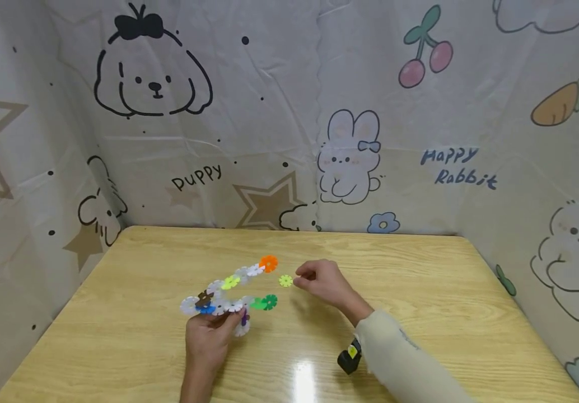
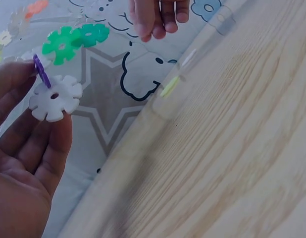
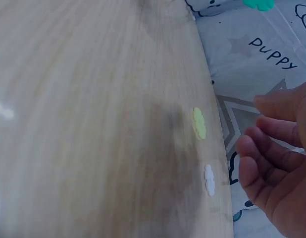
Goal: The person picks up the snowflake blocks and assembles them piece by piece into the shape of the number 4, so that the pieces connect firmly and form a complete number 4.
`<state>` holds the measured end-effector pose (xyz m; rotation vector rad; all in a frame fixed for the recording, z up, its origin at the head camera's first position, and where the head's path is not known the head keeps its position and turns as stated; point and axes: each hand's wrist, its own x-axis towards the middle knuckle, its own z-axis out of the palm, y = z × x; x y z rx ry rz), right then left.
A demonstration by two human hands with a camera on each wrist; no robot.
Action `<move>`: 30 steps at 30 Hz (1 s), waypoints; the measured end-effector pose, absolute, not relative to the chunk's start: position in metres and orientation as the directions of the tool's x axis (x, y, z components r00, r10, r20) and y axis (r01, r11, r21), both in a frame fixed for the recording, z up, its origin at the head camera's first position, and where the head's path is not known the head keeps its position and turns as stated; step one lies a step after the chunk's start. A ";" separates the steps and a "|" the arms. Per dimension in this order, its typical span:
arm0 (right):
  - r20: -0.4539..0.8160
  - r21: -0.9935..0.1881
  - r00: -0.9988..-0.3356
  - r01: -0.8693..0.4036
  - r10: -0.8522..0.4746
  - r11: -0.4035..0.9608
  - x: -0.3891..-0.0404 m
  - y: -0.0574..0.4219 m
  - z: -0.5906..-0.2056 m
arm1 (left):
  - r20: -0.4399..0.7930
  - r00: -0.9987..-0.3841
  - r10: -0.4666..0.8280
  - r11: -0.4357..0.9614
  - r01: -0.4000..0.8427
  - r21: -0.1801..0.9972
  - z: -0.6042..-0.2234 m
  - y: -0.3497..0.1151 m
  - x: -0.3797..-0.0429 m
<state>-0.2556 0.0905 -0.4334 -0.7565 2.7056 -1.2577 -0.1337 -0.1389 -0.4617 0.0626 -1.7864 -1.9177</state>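
My left hand (image 1: 209, 341) grips a chain of interlocked plastic snowflake discs. A purple disc (image 2: 41, 71) and a white disc (image 2: 56, 97) show at its fingertips in the left wrist view. One branch of the chain ends in an orange disc (image 1: 268, 263), the other in a green disc (image 1: 270, 302). My right hand (image 1: 325, 282) hovers above the table with its fingers loosely bent and nothing between them. A loose yellow disc (image 3: 199, 123) and a loose white disc (image 3: 209, 180) lie on the table near it; the hand mostly hides the white one in the head view.
The wooden table (image 1: 133, 280) meets a printed cloth (image 1: 269, 129) along its back edge. Beside the right sleeve (image 1: 405, 352) is a black object (image 1: 349, 361) with a yellow mark. Light glares off the table's front middle.
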 end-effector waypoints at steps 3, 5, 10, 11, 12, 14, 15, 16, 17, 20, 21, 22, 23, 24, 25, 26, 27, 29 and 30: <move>0.135 -0.691 -0.867 -0.430 -0.480 0.581 -0.262 0.084 -0.433 | 0.302 -0.856 -0.420 0.010 0.328 0.945 -0.463 -0.140 -0.132; 0.128 -0.666 -0.860 -0.444 -0.494 0.600 -0.267 0.081 -0.433 | 0.302 -0.851 -0.429 -0.003 0.336 0.942 -0.464 -0.141 -0.131; 0.100 -0.589 -0.838 -0.485 -0.537 0.647 -0.280 0.071 -0.438 | 0.301 -0.847 -0.438 -0.017 0.343 0.939 -0.464 -0.142 -0.131; 0.088 -0.576 -0.836 -0.487 -0.542 0.657 -0.282 0.070 -0.439 | 0.299 -0.849 -0.437 -0.021 0.342 0.940 -0.463 -0.141 -0.131; 0.074 -0.564 -0.835 -0.486 -0.545 0.668 -0.284 0.068 -0.440 | 0.294 -0.851 -0.435 -0.024 0.338 0.941 -0.462 -0.141 -0.131; 0.038 -0.539 -0.837 -0.476 -0.545 0.695 -0.287 0.066 -0.441 | 0.284 -0.856 -0.433 -0.030 0.329 0.944 -0.461 -0.140 -0.132; 0.020 -0.530 -0.841 -0.468 -0.541 0.708 -0.288 0.064 -0.442 | 0.277 -0.858 -0.432 -0.035 0.323 0.946 -0.461 -0.140 -0.132; 0.001 -0.519 -0.845 -0.458 -0.535 0.722 -0.290 0.063 -0.443 | 0.268 -0.861 -0.431 -0.045 0.317 0.947 -0.461 -0.140 -0.132; -0.016 -0.513 -0.849 -0.446 -0.528 0.733 -0.290 0.062 -0.444 | 0.262 -0.864 -0.431 -0.048 0.312 0.949 -0.461 -0.140 -0.132; -0.064 -0.484 -0.862 -0.414 -0.503 0.771 -0.292 0.058 -0.445 | 0.254 -0.862 -0.439 -0.028 0.295 0.955 -0.461 -0.140 -0.132; -0.077 -0.476 -0.865 -0.405 -0.495 0.780 -0.293 0.057 -0.446 | 0.252 -0.862 -0.440 -0.024 0.292 0.956 -0.460 -0.140 -0.131; -0.089 -0.467 -0.868 -0.397 -0.488 0.790 -0.293 0.057 -0.447 | 0.257 -0.860 -0.440 -0.012 0.291 0.957 -0.460 -0.140 -0.131; -0.098 -0.458 -0.870 -0.391 -0.483 0.798 -0.293 0.056 -0.447 | 0.259 -0.858 -0.443 -0.002 0.290 0.957 -0.460 -0.140 -0.131; -0.108 -0.447 -0.871 -0.388 -0.479 0.806 -0.293 0.055 -0.447 | 0.259 -0.858 -0.444 0.001 0.289 0.957 -0.460 -0.140 -0.131; -0.118 -0.441 -0.872 -0.382 -0.475 0.812 -0.294 0.054 -0.448 | 0.260 -0.857 -0.446 0.003 0.289 0.957 -0.460 -0.140 -0.130; -0.126 -0.438 -0.874 -0.375 -0.469 0.817 -0.294 0.053 -0.448 | 0.259 -0.857 -0.446 0.000 0.290 0.957 -0.459 -0.140 -0.130; -0.136 -0.433 -0.875 -0.370 -0.465 0.822 -0.295 0.053 -0.448 | 0.262 -0.856 -0.445 0.001 0.293 0.956 -0.460 -0.140 -0.130; -0.155 -0.437 -0.879 -0.349 -0.452 0.829 -0.296 0.051 -0.448 | 0.273 -0.855 -0.441 0.004 0.302 0.953 -0.460 -0.140 -0.130; -0.164 -0.444 -0.880 -0.338 -0.446 0.830 -0.297 0.051 -0.448 | 0.283 -0.854 -0.436 0.010 0.310 0.951 -0.460 -0.140 -0.130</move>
